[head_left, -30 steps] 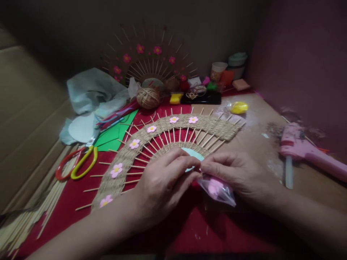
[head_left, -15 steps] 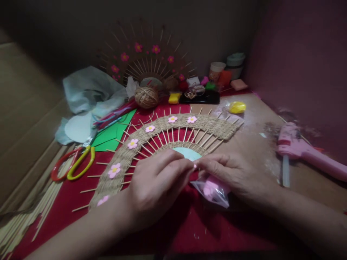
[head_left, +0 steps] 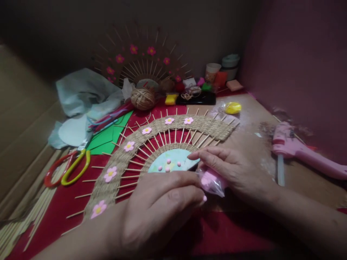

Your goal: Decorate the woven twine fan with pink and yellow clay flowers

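My left hand (head_left: 165,206) is closed, with a small ball of pink clay (head_left: 205,198) at its fingertips. Under the curled fingers of my right hand (head_left: 227,168) is a clear plastic bag of pink clay (head_left: 210,181); its thumb and forefinger reach over a pale blue half disc (head_left: 157,160). Several small pink balls (head_left: 168,161) lie on that disc. Around it spreads a fan-shaped weave of sticks and a tan woven band (head_left: 116,155), bearing pink flowers with yellow centres (head_left: 110,174). My left forearm covers the lower part of the fan.
Scissors (head_left: 76,168) with red and yellow handles lie left, above loose sticks (head_left: 40,202). Behind are a twine ball (head_left: 142,98), a black phone-like slab (head_left: 197,98) and a finished-looking fan (head_left: 141,59). A pink glue gun (head_left: 287,141) rests right, near bagged yellow clay (head_left: 233,107).
My hands have parted: the left has come down and nearer with the pink ball. The pink balls on the blue disc have come into sight. The view has shifted slightly.
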### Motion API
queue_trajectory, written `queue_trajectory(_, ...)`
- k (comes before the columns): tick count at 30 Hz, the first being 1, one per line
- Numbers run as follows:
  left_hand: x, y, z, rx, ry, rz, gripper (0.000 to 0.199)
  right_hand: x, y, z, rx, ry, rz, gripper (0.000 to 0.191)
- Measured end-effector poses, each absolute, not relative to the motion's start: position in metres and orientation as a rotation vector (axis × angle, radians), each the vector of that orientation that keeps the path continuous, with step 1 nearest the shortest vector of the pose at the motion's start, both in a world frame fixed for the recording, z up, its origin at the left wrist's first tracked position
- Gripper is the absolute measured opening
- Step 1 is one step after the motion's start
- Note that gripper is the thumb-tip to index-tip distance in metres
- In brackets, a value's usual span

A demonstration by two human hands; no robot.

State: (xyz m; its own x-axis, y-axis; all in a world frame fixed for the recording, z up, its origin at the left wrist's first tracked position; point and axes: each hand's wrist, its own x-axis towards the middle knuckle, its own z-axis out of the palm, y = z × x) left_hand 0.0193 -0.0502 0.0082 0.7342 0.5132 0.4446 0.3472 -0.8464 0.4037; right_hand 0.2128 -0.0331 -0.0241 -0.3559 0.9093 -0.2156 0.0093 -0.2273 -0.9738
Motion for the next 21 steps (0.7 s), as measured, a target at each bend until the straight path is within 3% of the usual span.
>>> queue_trajectory(10,0.02,-0.05,0.001,2.592,0.635,0.767,0.017,0.214,-0.032,-0.026,-1.139,-1.342,1.58,0.026)
queue_trajectory(21,0.025,-0.052,-0.008,2.635,0.931,0.777,0.011,0.209,-0.033,-0.026,-1.121,-1.356,1.524,0.021)
